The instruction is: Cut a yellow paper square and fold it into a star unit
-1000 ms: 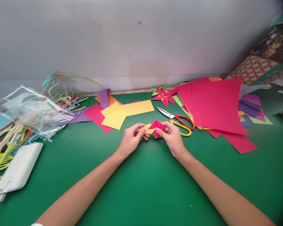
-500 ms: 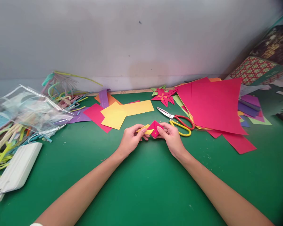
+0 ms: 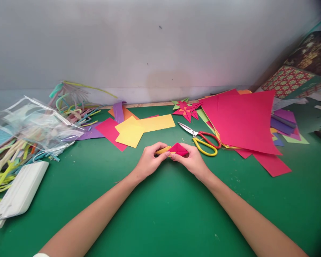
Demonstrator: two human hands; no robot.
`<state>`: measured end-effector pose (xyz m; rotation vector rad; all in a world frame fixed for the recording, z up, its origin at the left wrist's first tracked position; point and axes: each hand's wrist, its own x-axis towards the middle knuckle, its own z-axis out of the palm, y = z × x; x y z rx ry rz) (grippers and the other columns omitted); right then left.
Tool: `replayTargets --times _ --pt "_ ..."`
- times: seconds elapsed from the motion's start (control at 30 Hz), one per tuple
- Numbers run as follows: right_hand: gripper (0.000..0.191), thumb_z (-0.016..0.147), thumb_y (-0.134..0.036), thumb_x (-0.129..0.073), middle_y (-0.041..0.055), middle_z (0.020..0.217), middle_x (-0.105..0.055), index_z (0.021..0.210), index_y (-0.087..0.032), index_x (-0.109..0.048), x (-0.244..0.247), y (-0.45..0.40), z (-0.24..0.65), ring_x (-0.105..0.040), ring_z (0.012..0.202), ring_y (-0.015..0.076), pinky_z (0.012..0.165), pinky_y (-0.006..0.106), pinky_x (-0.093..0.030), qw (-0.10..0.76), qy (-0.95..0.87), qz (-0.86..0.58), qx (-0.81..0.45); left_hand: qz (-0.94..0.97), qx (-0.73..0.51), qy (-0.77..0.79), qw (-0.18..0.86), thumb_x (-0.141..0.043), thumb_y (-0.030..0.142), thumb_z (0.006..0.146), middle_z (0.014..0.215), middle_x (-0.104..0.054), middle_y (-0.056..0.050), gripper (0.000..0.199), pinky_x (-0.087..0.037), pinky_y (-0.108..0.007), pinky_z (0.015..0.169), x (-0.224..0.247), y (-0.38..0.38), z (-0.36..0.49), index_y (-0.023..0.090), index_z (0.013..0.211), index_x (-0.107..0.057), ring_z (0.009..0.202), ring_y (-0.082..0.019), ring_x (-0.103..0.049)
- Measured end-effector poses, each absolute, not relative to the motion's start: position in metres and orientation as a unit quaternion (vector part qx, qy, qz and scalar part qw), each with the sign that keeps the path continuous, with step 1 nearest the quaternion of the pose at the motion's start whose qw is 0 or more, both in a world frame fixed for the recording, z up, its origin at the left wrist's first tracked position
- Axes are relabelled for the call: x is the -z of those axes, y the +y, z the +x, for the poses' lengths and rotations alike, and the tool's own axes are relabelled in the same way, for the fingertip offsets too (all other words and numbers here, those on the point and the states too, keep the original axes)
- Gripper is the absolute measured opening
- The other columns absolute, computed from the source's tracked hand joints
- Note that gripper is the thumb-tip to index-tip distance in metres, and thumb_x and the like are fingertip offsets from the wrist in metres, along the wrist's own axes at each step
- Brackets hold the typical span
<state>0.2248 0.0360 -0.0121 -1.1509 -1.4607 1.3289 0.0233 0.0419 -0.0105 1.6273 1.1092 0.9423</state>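
Observation:
My left hand (image 3: 152, 157) pinches a small folded yellow paper piece (image 3: 163, 150) between thumb and fingers. A folded red paper piece (image 3: 178, 149) with a pointed top is gripped in my right hand (image 3: 192, 158). The two pieces meet between the hands, and both thumbs press near their lower edge where they join. Some fingertips are hidden behind the paper. Scissors (image 3: 194, 134) with one red and one yellow handle lie open just beyond my right hand. Yellow paper sheets (image 3: 131, 132) lie beyond my left hand.
Folded red stars (image 3: 186, 111) lie near the wall. Large red sheets (image 3: 243, 121) are stacked at the right. Pipe cleaners (image 3: 5, 167), a clear plastic bag (image 3: 34, 117) and a white device (image 3: 21, 191) occupy the left of the green table (image 3: 166, 214).
The red piece has tilted and looks flatter. Both thumbs have come together at the join, with my right thumb moved down and leftward.

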Motion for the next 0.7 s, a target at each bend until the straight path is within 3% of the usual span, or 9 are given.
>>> replayTargets --times 0.7 --pt "0.022 0.088 -0.040 -0.074 0.0023 0.073 -0.073 0.082 -0.018 -0.074 0.0109 0.0324 0.2237 -0.066 0.069 0.0206 0.067 0.030 -0.050 0.376 -0.619 -0.475 -0.500 0.652 -0.387 0.467 0.454 -0.059 0.039 0.099 0.089 -0.067 -0.003 0.022 -0.047 -0.025 0.071 0.0030 0.0397 0.0255 0.018 0.092 -0.064 0.080 -0.016 -0.062"
